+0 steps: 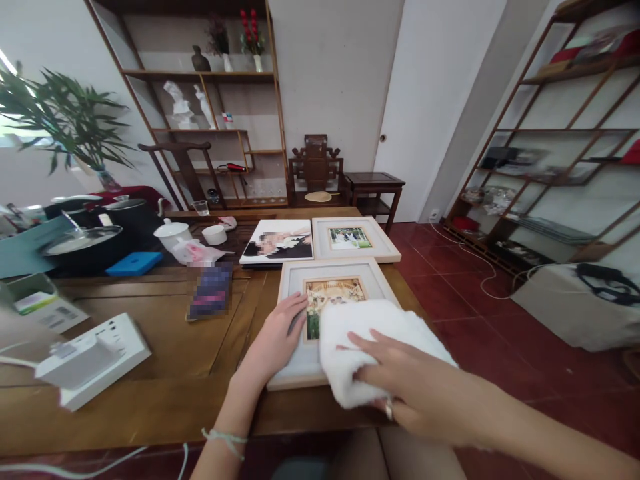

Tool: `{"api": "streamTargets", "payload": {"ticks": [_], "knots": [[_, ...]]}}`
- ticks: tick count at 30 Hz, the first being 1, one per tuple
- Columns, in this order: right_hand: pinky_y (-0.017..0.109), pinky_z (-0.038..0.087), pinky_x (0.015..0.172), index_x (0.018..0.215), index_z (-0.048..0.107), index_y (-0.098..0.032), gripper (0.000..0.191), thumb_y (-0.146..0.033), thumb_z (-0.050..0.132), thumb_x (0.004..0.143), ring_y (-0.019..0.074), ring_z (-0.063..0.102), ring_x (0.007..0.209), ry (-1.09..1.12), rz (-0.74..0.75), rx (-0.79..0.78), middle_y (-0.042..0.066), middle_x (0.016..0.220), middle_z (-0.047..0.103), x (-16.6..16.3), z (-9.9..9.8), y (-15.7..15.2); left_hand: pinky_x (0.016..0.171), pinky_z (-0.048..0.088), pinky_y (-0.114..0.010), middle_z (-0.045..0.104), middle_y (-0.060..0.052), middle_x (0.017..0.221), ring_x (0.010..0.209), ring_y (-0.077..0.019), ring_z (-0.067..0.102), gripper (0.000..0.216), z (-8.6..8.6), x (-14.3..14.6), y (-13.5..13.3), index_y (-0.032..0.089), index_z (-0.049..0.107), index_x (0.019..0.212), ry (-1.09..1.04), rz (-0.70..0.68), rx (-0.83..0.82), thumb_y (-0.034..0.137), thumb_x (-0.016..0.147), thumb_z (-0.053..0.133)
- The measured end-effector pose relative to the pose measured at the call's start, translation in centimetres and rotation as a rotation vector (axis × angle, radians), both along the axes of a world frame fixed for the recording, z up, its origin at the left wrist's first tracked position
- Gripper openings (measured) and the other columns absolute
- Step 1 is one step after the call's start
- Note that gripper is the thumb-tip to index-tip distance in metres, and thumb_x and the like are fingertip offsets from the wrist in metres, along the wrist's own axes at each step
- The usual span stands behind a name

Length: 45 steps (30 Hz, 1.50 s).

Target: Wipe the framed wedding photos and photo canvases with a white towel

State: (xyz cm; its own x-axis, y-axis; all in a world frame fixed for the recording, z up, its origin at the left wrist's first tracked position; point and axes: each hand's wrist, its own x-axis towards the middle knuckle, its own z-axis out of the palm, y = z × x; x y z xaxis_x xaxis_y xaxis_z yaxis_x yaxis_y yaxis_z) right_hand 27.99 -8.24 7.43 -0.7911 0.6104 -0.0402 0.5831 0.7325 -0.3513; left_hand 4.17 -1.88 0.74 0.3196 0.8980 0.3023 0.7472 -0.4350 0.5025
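Note:
A pale wooden picture frame (295, 273) lies flat near the front edge of the wooden table, with a small photo mounted in its white inner area. My left hand (277, 333) rests on the frame's left side, fingers stretched out across the surface. In my right hand (400, 373) is a folded white towel (370, 327), pressed on the right part of the frame. The towel hides much of the photo and the frame's lower right corner. Behind lie a second framed photo (349, 238) and a flat portrait print (280, 240), side by side.
On the left stand a white power strip (105, 353), an opened box (43, 303), a blue case (134, 263), a white lidded bowl (173, 232) and a dark pan (85, 247). A phone (210, 291) lies left of the frames. The table's right edge is close to the frames.

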Motion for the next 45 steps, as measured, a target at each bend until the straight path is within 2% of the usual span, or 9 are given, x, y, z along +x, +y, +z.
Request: {"api": "streamTargets", "payload": {"ticks": [5,13,18,21,26,30,34,40,45], "knots": [[0.044,0.017,0.112,0.111,0.059,-0.017,0.040,-0.009,0.050,0.073,0.0224,0.024,0.136,0.069,0.029,0.048,0.012,0.142,0.040,-0.8,-1.5,-0.4,0.108,0.034,-0.039,0.056,-0.011,0.129,0.126,-0.0203,0.045,0.038,0.1,0.0,0.0,0.011,0.058,0.120,0.006,-0.018,0.007,0.024,0.090,0.039],[0.054,0.019,0.108,0.115,0.057,-0.013,0.045,-0.002,0.049,0.073,0.0310,0.021,0.136,-0.061,-0.193,0.432,0.014,0.145,0.034,-0.5,-4.0,10.1,0.106,0.036,-0.042,0.057,-0.011,0.128,0.125,-0.0213,0.046,0.035,0.4,0.0,-0.2,0.013,0.059,0.118,-0.010,-0.016,0.019,0.023,0.090,0.040],[0.054,0.018,0.107,0.117,0.057,-0.012,0.044,-0.005,0.047,0.075,0.0322,0.017,0.136,-0.080,-0.240,0.469,0.013,0.145,0.035,-1.2,-4.0,13.4,0.105,0.038,-0.043,0.059,-0.010,0.127,0.124,-0.0215,0.048,0.034,0.5,0.0,-0.2,0.016,0.060,0.117,-0.021,-0.024,0.030,0.022,0.090,0.041],[0.054,0.021,0.106,0.112,0.061,-0.016,0.041,-0.006,0.047,0.074,0.0308,0.022,0.135,-0.082,-0.154,0.408,0.010,0.142,0.040,-1.8,-3.7,11.8,0.106,0.037,-0.042,0.058,-0.010,0.127,0.124,-0.0214,0.047,0.035,0.4,0.0,-0.2,0.015,0.060,0.117,-0.022,-0.023,0.028,0.023,0.089,0.041],[0.048,0.024,0.106,0.101,0.064,-0.016,0.034,-0.007,0.045,0.074,0.0271,0.034,0.130,-0.051,-0.009,0.179,0.014,0.121,0.060,-1.3,-1.7,5.2,0.107,0.036,-0.041,0.057,-0.011,0.128,0.125,-0.0217,0.046,0.035,0.2,0.0,-0.1,0.014,0.059,0.118,-0.034,-0.017,0.016,0.024,0.089,0.042],[0.043,0.034,0.101,0.095,0.066,-0.020,0.028,-0.011,0.048,0.076,0.0269,0.043,0.125,-0.058,-0.007,-0.011,0.013,0.130,0.053,-0.2,0.2,0.7,0.107,0.035,-0.041,0.057,-0.012,0.127,0.125,-0.0219,0.046,0.037,0.0,-0.1,0.0,0.011,0.059,0.118,-0.016,-0.012,0.014,0.024,0.089,0.040],[0.041,0.033,0.103,0.099,0.065,-0.024,0.026,-0.016,0.052,0.078,0.0244,0.042,0.125,0.015,-0.001,-0.049,0.010,0.132,0.052,-0.5,-0.1,-0.1,0.107,0.036,-0.042,0.057,-0.011,0.128,0.126,-0.0220,0.045,0.037,0.1,-0.1,0.0,0.013,0.059,0.118,-0.013,-0.018,0.013,0.024,0.089,0.039],[0.044,0.026,0.108,0.112,0.060,-0.019,0.033,-0.018,0.053,0.079,0.0266,0.036,0.130,0.067,-0.127,0.241,0.014,0.141,0.040,-1.7,-3.9,5.6,0.106,0.036,-0.042,0.057,-0.011,0.128,0.125,-0.0224,0.046,0.036,0.2,-0.1,-0.1,0.014,0.059,0.118,-0.018,-0.030,0.017,0.024,0.089,0.040],[0.051,0.018,0.109,0.118,0.057,-0.014,0.046,-0.006,0.050,0.073,0.0318,0.017,0.137,-0.015,-0.178,0.518,0.011,0.147,0.030,-2.4,-4.5,11.9,0.106,0.037,-0.042,0.058,-0.010,0.127,0.124,-0.0219,0.047,0.035,0.3,0.0,-0.2,0.016,0.060,0.117,-0.023,-0.023,0.026,0.025,0.089,0.041]]}}
